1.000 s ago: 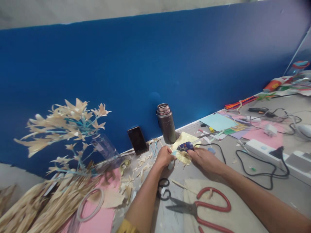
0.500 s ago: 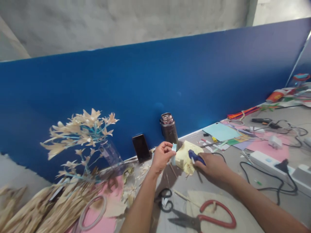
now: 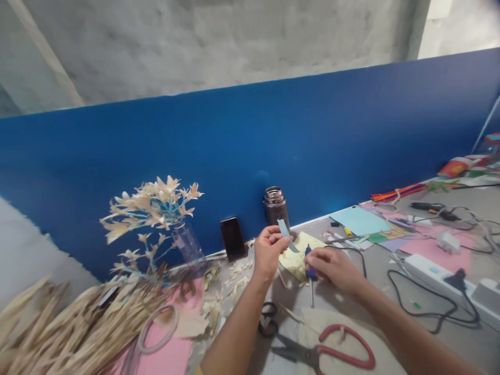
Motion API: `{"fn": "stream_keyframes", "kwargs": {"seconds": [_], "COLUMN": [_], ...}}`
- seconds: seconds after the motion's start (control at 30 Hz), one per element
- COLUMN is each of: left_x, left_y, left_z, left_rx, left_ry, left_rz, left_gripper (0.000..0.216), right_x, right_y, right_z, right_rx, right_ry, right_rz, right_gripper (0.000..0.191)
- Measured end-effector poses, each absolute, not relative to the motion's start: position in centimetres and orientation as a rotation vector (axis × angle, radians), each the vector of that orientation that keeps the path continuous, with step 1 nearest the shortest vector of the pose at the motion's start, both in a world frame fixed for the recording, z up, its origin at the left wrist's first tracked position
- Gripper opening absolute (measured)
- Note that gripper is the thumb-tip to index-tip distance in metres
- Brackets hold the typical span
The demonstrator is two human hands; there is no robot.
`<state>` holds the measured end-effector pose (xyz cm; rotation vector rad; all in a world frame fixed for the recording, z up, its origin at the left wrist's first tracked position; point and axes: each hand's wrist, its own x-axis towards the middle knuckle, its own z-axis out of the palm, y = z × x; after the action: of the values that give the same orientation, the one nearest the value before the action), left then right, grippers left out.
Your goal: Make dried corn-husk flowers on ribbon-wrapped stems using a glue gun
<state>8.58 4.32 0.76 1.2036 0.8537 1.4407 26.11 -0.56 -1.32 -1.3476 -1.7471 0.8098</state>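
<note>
left hand (image 3: 269, 252) pinching the pale blue strip (image 3: 285, 229), slants far-left to near-right | right hand (image 3: 332, 266)'s gripping the blue glue gun (image 3: 311, 273), runs near-to-far, just right of strip | yellow paper (image 3: 291, 262) beside both

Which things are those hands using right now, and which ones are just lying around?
In use:
pale blue strip, in the left hand
blue tool, in the right hand
yellow sheet, probably, below them

Probably just lying around:
red-handled scissors
phone
open flask
light blue sheet
</note>
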Motion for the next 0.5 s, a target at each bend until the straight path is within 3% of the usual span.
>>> {"fn": "stream_keyframes", "kwargs": {"seconds": [0.1, 0.2, 0.37, 0.5], "left_x": [8.7, 8.5, 6.5, 3.2], "left_y": [4.1, 3.7, 2.6, 0.5], "left_z": [0.9, 1.9, 3.4, 1.7], "left_rx": [1.180, 1.169, 1.150, 1.092], "left_ry": [0.866, 0.848, 0.864, 1.019], "left_rz": [1.440, 1.474, 1.498, 1.457], "left_gripper": [0.045, 0.046, 0.042, 0.037], "right_x": [23.9, 22.7, 21.8, 19.6], "right_y": [-1.0, -1.0, -1.1, -1.6], "right_z": [-1.0, -1.4, -2.1, -2.4], "right_rx": [-1.325, -1.387, -1.511, -1.703], "right_ry": [-1.847, -1.980, -2.127, -2.191], "right_rz": [1.077, 1.123, 1.042, 0.862], "right_gripper": [0.027, 0.022, 0.022, 0.025]}}
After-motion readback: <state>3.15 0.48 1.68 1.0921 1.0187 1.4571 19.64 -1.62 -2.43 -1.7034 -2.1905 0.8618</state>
